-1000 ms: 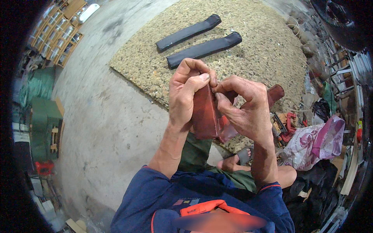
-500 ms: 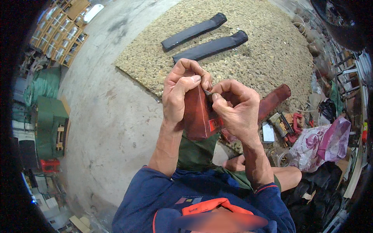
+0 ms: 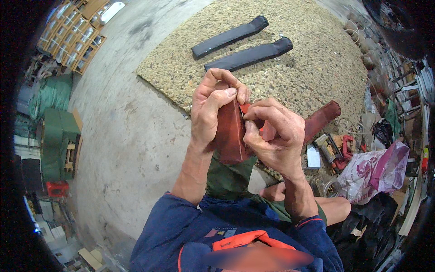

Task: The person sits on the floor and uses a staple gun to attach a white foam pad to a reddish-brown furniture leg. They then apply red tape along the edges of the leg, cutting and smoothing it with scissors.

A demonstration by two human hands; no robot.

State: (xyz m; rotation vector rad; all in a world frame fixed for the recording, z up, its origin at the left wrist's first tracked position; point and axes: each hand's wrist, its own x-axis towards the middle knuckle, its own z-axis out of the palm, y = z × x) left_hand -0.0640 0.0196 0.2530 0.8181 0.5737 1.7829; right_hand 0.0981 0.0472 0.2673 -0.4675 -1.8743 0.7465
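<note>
A dark red, leather-like piece [image 3: 230,138] with folded edges is held up in front of me, above my knee. My left hand [image 3: 209,106] pinches its upper end between thumb and curled fingers. On its right side, my right hand [image 3: 277,129] has thumb and forefinger pressed together at the edge. A thin pale sliver shows by those fingertips, too small to make out. Bright red material [image 3: 245,108] peeks out between the two hands. Another dark red tube-shaped piece [image 3: 324,119] extends behind my right hand, partly hidden by it.
Two black padded sleeves [image 3: 231,37] lie on a speckled foam mat [image 3: 174,68]. On the right are a red clamp [image 3: 345,152], a white block [image 3: 313,156], a clear jar [image 3: 322,185] and a pink-and-white plastic bag [image 3: 367,174]. A green box-like object [image 3: 59,147] stands at left.
My right fingertips have shifted slightly down along the piece's edge. The bright red material, formerly low beside the piece, now shows higher, between my hands. My left hand keeps its pinch.
</note>
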